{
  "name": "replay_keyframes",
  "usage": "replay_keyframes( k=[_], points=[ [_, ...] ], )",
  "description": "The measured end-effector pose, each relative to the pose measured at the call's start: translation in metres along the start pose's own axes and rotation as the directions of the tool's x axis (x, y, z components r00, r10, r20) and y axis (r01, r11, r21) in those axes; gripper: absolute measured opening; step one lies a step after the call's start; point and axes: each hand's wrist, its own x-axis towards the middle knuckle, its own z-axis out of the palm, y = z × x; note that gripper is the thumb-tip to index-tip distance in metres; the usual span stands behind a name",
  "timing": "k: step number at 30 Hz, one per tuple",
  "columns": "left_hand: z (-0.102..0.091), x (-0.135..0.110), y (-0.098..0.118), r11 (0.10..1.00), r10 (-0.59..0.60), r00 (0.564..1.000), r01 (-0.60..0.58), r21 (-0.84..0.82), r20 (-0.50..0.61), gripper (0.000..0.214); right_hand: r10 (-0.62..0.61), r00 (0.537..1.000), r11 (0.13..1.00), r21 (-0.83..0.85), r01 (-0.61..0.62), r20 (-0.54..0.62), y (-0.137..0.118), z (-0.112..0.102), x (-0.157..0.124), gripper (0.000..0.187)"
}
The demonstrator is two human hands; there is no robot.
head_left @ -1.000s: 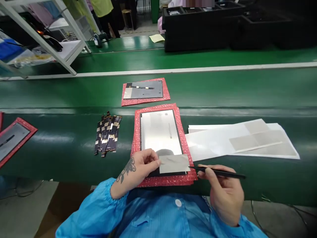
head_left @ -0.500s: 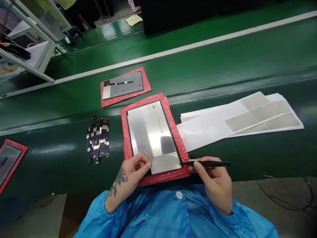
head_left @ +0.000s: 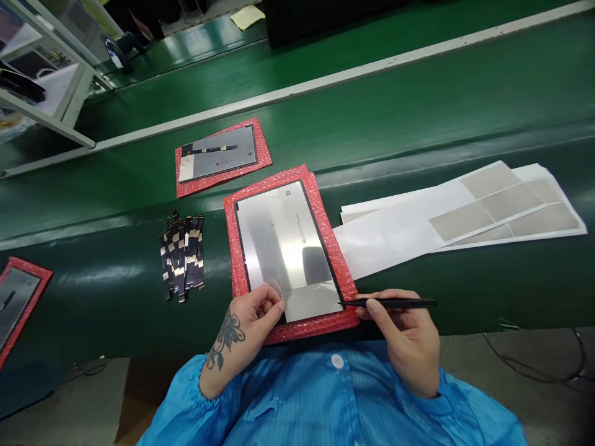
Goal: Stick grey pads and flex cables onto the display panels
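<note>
A silvery display panel [head_left: 264, 241] lies face-down or back-up, I cannot tell which, on red bubble-wrap bags [head_left: 328, 220] in front of me. Across its near end runs a light grey sticker [head_left: 311, 303], creased toward the right. With thumb and fingers closed, my left hand [head_left: 255, 313] pinches at that sticker's left end; the fingertips hide the exact grip. Black tweezers [head_left: 400, 303] are held in my right hand [head_left: 406, 341]. Their tip touches the sticker's right end, by the panel's dark edge.
To the left is a pile of black flex cables [head_left: 183, 257]. Another panel [head_left: 223, 155] on red bubble wrap lies farther back, and one more [head_left: 16, 303] sits at far left. White sheets with grey stickers [head_left: 483, 207] spread to the right over the green bench [head_left: 465, 111].
The view has shifted slightly. Both hands keep nearly the same places on the panel, with the tweezer tip still at the sticker's right end.
</note>
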Motion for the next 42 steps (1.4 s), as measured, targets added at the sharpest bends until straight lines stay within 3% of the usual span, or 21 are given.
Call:
replay_keyframes(
  k=[10, 22, 38, 42],
  points=[
    [0.004, -0.002, -0.003, 0.995, 0.078, 0.995, -0.074, 0.073, -0.065, 0.024, 0.023, 0.999, 0.999, -0.029, -0.023, -0.025, 0.004, -0.003, -0.001, 0.017],
    [0.006, -0.005, 0.004, 0.981, 0.117, 0.991, -0.106, 0.160, -0.058, 0.023, 0.066, 0.996, 0.996, -0.048, -0.069, -0.066, 0.004, -0.002, 0.000, 0.023],
    [0.010, -0.008, 0.003, 0.953, 0.204, 0.973, -0.173, 0.247, -0.105, 0.019, 0.047, 0.997, 0.997, -0.057, -0.051, -0.064, 0.003, -0.002, -0.002, 0.023],
    [0.008, -0.008, 0.004, 0.928, 0.222, 0.966, -0.167, 0.332, -0.133, 0.019, 0.019, 0.999, 0.997, -0.070, -0.022, -0.049, 0.002, -0.001, -0.001, 0.022]
  ],
)
